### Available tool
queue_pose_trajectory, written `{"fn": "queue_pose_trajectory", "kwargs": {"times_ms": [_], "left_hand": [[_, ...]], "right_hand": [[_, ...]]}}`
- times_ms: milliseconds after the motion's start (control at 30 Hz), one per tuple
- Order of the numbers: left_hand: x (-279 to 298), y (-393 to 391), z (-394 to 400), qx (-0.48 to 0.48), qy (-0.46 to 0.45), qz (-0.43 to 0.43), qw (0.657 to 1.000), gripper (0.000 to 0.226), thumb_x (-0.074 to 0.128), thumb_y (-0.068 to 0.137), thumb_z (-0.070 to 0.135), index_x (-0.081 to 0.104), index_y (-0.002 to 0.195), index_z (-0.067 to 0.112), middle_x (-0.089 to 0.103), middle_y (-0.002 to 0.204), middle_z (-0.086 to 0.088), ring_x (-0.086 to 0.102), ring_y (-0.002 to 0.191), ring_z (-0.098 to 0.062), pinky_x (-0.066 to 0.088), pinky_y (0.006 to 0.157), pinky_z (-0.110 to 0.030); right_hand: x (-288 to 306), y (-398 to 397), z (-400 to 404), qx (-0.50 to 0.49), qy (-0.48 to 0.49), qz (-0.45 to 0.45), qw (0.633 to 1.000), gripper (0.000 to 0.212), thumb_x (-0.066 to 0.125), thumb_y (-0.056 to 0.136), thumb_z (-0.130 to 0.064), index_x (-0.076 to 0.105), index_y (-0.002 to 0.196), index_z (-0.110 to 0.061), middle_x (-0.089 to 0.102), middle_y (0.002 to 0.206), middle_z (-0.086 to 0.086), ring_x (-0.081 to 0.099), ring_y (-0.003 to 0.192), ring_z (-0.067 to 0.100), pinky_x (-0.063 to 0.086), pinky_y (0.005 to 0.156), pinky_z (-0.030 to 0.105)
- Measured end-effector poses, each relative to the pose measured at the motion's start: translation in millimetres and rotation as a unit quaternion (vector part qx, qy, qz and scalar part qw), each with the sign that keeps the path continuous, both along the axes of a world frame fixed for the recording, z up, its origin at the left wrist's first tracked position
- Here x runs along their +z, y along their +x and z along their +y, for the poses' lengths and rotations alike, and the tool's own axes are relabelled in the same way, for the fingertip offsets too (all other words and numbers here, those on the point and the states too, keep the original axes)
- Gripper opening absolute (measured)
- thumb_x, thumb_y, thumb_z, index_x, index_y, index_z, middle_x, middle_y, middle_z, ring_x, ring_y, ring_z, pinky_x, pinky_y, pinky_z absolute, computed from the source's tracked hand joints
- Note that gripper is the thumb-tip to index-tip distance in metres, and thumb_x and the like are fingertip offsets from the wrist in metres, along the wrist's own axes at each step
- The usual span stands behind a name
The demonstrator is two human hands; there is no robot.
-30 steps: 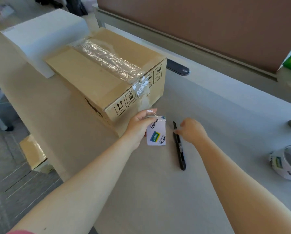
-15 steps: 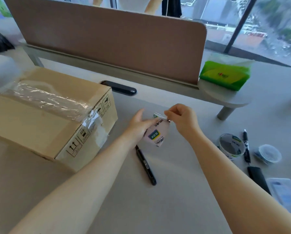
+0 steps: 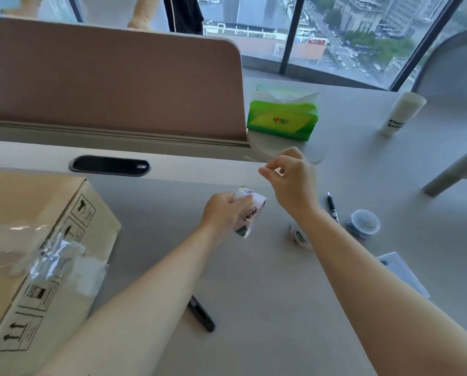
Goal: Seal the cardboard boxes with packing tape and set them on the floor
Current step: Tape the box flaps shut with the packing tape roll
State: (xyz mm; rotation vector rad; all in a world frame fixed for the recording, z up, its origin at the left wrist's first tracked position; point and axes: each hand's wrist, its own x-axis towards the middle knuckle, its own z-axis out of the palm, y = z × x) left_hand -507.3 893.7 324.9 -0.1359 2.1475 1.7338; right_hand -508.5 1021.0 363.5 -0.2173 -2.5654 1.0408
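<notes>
The cardboard box (image 3: 37, 253) sits on the grey table (image 3: 254, 294), at the left, with clear packing tape (image 3: 53, 256) running along its top seam and hanging crumpled over the end face that carries printed handling symbols. To the right of the box, the left hand (image 3: 224, 213) curls its fingers around a small white wrapper (image 3: 250, 213) printed with lettering, holding it just above the table. Further right of the box and a little higher, the right hand (image 3: 292, 183) is raised with thumb and forefinger pinched together; whether anything lies between them is too fine to tell. A black utility knife (image 3: 202, 316) lies flat on the table just right of the box, partly under the left forearm. Well right of the box, a roll of tape (image 3: 298, 236) shows partly behind the right forearm, with a black marker (image 3: 332, 207) and a small round lidded tub (image 3: 362, 223) beyond it. A green tissue pack (image 3: 282, 118) stands farther back, at the end of the brown desk divider (image 3: 113, 77).
</notes>
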Motion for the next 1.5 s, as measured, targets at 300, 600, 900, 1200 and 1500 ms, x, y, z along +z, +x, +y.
{"fn": "queue_pose_trajectory", "kwargs": {"times_ms": [300, 600, 900, 1200, 1500], "left_hand": [[-11.0, -40.6, 49.3, -0.033, 0.022, -0.007, 0.999, 0.028, 0.063, 0.087, 0.026, 0.051, 0.065, 0.016, 0.056, 0.068, -0.002, 0.051, 0.068, -0.02, 0.037, 0.06, -0.027], [-29.9, -49.7, 59.8, -0.014, 0.019, -0.003, 1.0, 0.031, 0.058, 0.09, 0.022, 0.049, 0.061, 0.018, 0.055, 0.07, -0.003, 0.049, 0.076, -0.023, 0.035, 0.056, -0.025], [-29.2, -46.6, 58.3, -0.025, 0.038, -0.032, 0.998, 0.026, 0.058, 0.091, 0.02, 0.05, 0.067, 0.019, 0.056, 0.073, 0.0, 0.051, 0.067, -0.016, 0.038, 0.057, -0.018], [-0.1, -14.4, 17.6, -0.009, 0.019, -0.019, 1.0, 0.022, 0.052, 0.093, 0.009, 0.058, 0.112, 0.002, 0.052, 0.094, -0.003, 0.047, 0.085, -0.017, 0.034, 0.061, -0.016], [49.1, 45.8, -111.5, 0.129, -0.031, 0.105, 0.986, 0.015, 0.047, 0.095, 0.009, 0.055, 0.084, 0.014, 0.059, 0.08, 0.004, 0.055, 0.068, -0.005, 0.041, 0.066, -0.013]], "right_hand": [[-10.3, -41.3, 44.1, -0.096, 0.051, -0.06, 0.992, 0.022, 0.061, 0.086, -0.03, 0.07, 0.096, -0.013, 0.054, 0.117, 0.007, 0.05, 0.113, 0.026, 0.033, 0.094, 0.035], [-21.8, -55.8, 49.4, -0.111, 0.032, -0.081, 0.99, 0.026, 0.066, 0.08, -0.032, 0.067, 0.1, -0.015, 0.053, 0.114, 0.006, 0.044, 0.112, 0.024, 0.027, 0.092, 0.03], [-20.1, -56.1, 59.9, -0.124, -0.123, -0.065, 0.982, 0.029, 0.055, 0.086, -0.003, 0.049, 0.115, 0.0, 0.049, 0.09, -0.001, 0.045, 0.088, 0.017, 0.044, 0.092, 0.037], [-8.4, -25.9, 17.3, -0.058, -0.063, -0.028, 0.996, 0.024, 0.047, 0.09, -0.003, 0.055, 0.112, 0.002, 0.06, 0.115, 0.015, 0.054, 0.107, 0.028, 0.038, 0.085, 0.026], [0.6, 7.9, -111.0, 0.136, -0.152, -0.136, 0.969, 0.031, 0.046, 0.09, -0.003, 0.053, 0.111, 0.018, 0.056, 0.098, 0.036, 0.042, 0.081, 0.016, 0.032, 0.068, 0.024]]}}
